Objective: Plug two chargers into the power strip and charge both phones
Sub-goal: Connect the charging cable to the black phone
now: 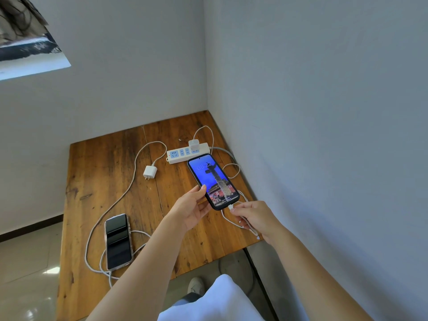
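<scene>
My left hand (pixel 193 206) holds a lit phone (pixel 213 180) in a dark case above the wooden table (pixel 97 172). My right hand (pixel 252 217) pinches a white cable plug (pixel 231 207) at the phone's bottom edge. That cable runs to a white charger (pixel 193 144) standing in the white power strip (pixel 188 152). A second charger (pixel 149 172) lies loose on the table with its prongs bare. Its cable (pixel 115 202) loops to a dark-screened phone (pixel 118 242) lying flat at the near left.
The table sits in a corner between two white walls (pixel 312 112). The strip's grey cord (pixel 228 154) runs off along the right wall. A shoe (pixel 195 286) and white clothing show below the table's near edge, over tiled floor (pixel 27 262).
</scene>
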Available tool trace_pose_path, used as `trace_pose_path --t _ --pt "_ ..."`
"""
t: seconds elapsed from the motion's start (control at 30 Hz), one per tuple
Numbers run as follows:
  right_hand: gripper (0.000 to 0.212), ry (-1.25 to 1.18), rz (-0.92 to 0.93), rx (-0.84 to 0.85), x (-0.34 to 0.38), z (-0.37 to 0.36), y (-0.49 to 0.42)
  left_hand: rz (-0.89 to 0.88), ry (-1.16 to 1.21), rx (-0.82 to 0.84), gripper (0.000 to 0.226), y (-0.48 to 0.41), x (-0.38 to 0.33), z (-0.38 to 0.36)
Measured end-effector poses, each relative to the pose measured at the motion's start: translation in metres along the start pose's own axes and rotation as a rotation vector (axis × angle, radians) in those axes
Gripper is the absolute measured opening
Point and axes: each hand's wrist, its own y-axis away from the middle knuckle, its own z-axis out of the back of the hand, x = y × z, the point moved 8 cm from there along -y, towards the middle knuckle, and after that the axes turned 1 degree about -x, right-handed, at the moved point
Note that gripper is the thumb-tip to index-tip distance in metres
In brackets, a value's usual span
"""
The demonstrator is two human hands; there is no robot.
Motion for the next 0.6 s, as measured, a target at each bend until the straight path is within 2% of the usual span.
trace_pose_path --t 0.27,0.4,0.6 --pt "0.014 0.089 -0.044 -0.030 -0.015 0.005 -0.026 0.055 -0.055 -0.090 0.033 -0.027 0.006 0.002" --pt "0.014 0.302 -0.056 -0.062 -0.033 0.008 -0.054 0.120 -0.098 -0.193 0.033 -0.061 0.023 0.011" --pt "0.015 0.525 -0.050 -0.045 -0.082 0.002 -0.098 0.167 -0.168 -0.243 0.038 -0.124 0.056 0.027"
